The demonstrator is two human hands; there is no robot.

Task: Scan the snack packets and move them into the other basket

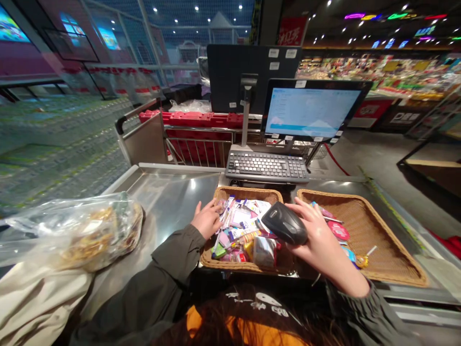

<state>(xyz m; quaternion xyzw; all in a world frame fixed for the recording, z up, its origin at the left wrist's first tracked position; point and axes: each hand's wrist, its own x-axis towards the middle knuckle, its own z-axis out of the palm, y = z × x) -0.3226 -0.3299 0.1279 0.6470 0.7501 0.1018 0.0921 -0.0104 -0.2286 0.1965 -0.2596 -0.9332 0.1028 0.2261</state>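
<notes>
My right hand (311,230) is wrapped round a black barcode scanner (284,223), held above the right side of a wicker basket (248,192). Small packaged goods (239,226) fill this basket, among them a silver-wrapped packet (264,251). My left hand (209,218) rests at the basket's left rim with its fingers apart, the fingertips reaching over the packets. Whether they touch any packet is hard to tell. Beside my right hand stands a second wicker basket (378,230), with a pink round item (338,230) and a lollipop (362,261) in its left part.
A keyboard (266,166) and a lit screen (311,113) stand behind the baskets, with a dark monitor back (230,72) beside them. Clear plastic bags (97,230) of food and a cream cloth bag (39,302) lie on the metal counter (173,192) at left. A cart (201,144) stands beyond.
</notes>
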